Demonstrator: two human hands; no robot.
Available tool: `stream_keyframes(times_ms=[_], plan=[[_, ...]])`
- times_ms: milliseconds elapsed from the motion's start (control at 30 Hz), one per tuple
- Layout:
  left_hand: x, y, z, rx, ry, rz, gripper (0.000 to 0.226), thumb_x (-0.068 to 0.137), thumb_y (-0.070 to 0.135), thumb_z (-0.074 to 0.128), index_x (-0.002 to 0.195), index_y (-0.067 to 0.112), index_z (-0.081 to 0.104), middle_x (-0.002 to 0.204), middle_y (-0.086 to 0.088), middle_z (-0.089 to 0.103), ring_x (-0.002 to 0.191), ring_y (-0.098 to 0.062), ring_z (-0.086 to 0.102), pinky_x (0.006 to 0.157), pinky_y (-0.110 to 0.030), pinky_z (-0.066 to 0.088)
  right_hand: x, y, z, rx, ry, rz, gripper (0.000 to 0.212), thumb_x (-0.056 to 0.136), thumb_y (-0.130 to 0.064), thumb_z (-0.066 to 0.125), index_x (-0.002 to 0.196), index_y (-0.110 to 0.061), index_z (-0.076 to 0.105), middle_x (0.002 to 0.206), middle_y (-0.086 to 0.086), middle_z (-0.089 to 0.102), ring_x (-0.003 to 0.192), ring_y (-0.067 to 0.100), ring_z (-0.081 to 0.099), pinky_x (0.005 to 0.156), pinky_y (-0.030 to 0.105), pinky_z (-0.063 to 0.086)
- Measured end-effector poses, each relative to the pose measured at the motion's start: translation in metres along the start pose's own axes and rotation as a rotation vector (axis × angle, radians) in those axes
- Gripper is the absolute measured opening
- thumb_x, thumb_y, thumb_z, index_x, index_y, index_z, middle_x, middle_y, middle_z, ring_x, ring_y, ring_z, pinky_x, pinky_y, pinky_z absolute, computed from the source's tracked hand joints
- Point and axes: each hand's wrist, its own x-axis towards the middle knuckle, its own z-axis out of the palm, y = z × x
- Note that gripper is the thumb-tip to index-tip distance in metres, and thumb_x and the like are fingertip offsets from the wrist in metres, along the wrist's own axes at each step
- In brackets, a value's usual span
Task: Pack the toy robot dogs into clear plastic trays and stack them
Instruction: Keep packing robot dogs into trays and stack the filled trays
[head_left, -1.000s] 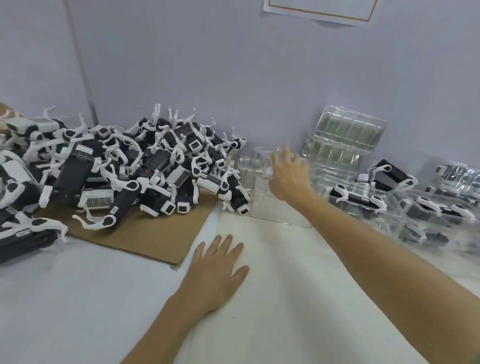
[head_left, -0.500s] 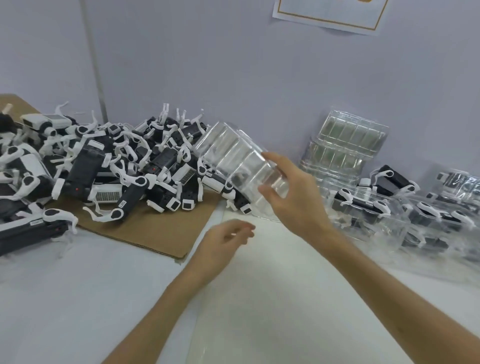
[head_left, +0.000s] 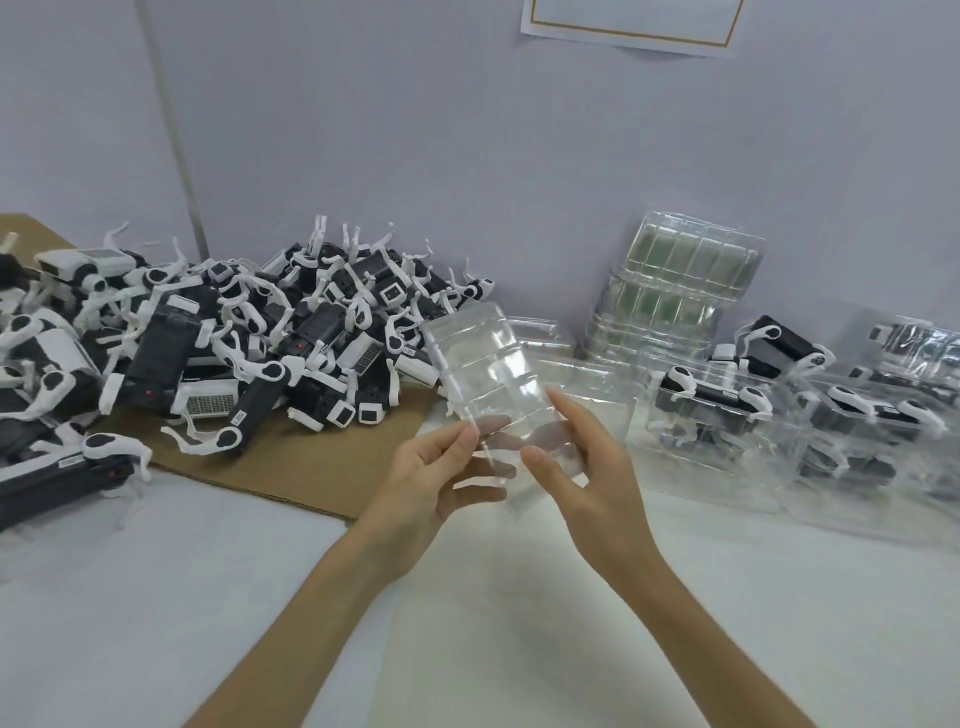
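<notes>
A clear plastic tray (head_left: 485, 374) with several ribbed compartments is held up above the table, its far end tilted away from me. My left hand (head_left: 431, 478) pinches its near left corner and my right hand (head_left: 582, 467) grips its near right edge. A big heap of black-and-white toy robot dogs (head_left: 249, 343) lies to the left on brown cardboard (head_left: 311, 467). Packed trays with dogs inside (head_left: 727, 415) stand to the right.
A leaning stack of empty clear trays (head_left: 675, 291) rests against the grey wall at the back right, with more clear trays (head_left: 571, 364) lying flat beside it. The white table surface (head_left: 493, 623) spreads out under my forearms. A paper notice (head_left: 634, 26) hangs on the wall.
My right hand lifted a clear tray from the back and drew it toward me. My left hand rose off the table and took hold of the tray's near left corner.
</notes>
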Motion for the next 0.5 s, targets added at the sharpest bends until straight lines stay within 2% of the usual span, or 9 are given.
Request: stream_keyframes(times_ms=[100,267,500], plan=[[-0.0003,-0.0026,0.0015,0.004,-0.026,-0.023,0.032,0.093,0.034,0.06,0.117,0.018,0.073,0.114,-0.01,0.072,0.09,-0.018,0.069,0.072,-0.029,0.057,-0.0062,0.0063,-0.0024,0.045,0.008,0.038,0.051,0.092,-0.015,0.07,0.134,-0.036,0.053,0.097,-0.008,0.071,0.1,0.005,0.064,0.087,0.009,0.043],[0.0011,-0.0066,-0.0001,-0.005,-0.046,-0.053,0.03,0.096,0.025,0.053,0.116,0.016,0.074,0.116,-0.013,0.072,0.091,-0.019,0.07,0.073,-0.029,0.058,-0.0097,0.0119,-0.0053,0.114,0.005,0.088,0.051,0.091,-0.014,0.071,0.134,-0.037,0.055,0.098,-0.008,0.069,0.103,0.014,0.064,0.097,0.031,0.049],[0.0018,-0.0101,0.0002,0.058,0.009,-0.007,0.027,0.096,0.017,0.052,0.113,0.01,0.071,0.107,-0.016,0.074,0.086,-0.022,0.071,0.069,-0.027,0.057,-0.0119,0.0093,-0.0053,0.143,-0.012,0.07,0.052,0.091,-0.008,0.07,0.133,-0.033,0.055,0.097,-0.005,0.071,0.098,0.011,0.066,0.088,0.017,0.048]])
